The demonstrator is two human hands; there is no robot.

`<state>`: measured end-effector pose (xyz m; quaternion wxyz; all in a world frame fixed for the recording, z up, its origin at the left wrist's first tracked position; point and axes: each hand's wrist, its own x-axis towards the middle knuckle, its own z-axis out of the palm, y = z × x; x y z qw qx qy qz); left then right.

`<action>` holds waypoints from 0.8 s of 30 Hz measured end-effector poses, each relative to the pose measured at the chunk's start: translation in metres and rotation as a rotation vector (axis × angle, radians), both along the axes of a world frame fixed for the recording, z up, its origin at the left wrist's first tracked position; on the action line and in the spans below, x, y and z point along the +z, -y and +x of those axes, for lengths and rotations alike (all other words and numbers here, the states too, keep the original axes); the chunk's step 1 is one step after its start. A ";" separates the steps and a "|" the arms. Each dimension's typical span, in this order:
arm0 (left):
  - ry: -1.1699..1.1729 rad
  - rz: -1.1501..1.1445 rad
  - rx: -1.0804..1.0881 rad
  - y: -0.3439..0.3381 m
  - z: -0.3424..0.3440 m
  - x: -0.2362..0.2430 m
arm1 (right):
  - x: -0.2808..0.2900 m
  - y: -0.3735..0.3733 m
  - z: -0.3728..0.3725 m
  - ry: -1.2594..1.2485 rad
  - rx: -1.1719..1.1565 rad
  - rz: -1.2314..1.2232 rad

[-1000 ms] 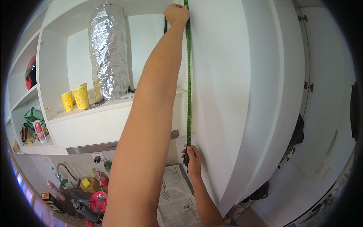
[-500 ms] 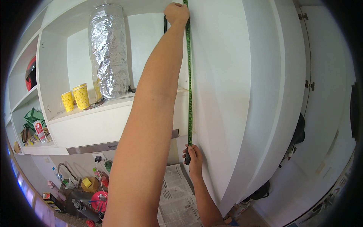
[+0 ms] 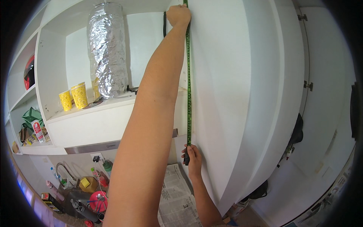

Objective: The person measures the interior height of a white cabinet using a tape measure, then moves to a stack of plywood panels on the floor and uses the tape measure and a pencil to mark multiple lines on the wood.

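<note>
A green tape measure blade (image 3: 189, 90) runs straight up and down along the white cabinet's side panel. High at the top, my left hand (image 3: 179, 15) is closed in a fist against the blade, which passes beside its knuckles and on above it. Its fingertips are hidden from this side. Lower down, my right hand (image 3: 193, 156) grips the dark tape measure case (image 3: 186, 158), where the blade comes out. My left forearm crosses in front of the open shelf (image 3: 90, 112).
A foil-wrapped cylinder (image 3: 107, 53) and yellow paper cups (image 3: 79, 96) stand on the shelf. Below are a faucet (image 3: 62, 166), a red bowl (image 3: 99, 200), a dark bottle (image 3: 85, 210) and spread newspaper (image 3: 177, 200). A tall white panel (image 3: 219, 90) rises at the right.
The shelf and its contents sit slightly further left in view. Both hands keep their grip, and the blade stays stretched between them.
</note>
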<state>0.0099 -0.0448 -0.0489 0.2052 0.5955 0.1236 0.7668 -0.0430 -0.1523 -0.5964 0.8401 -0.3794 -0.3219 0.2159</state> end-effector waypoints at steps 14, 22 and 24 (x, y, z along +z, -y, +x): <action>-0.020 0.001 0.015 -0.011 -0.002 0.006 | 0.002 0.002 -0.006 -0.014 -0.003 -0.018; -0.018 0.026 0.042 0.003 -0.007 0.000 | 0.000 0.000 -0.002 -0.008 0.005 0.007; -0.011 -0.014 0.006 0.003 -0.007 0.001 | 0.000 0.000 -0.003 -0.008 -0.002 0.003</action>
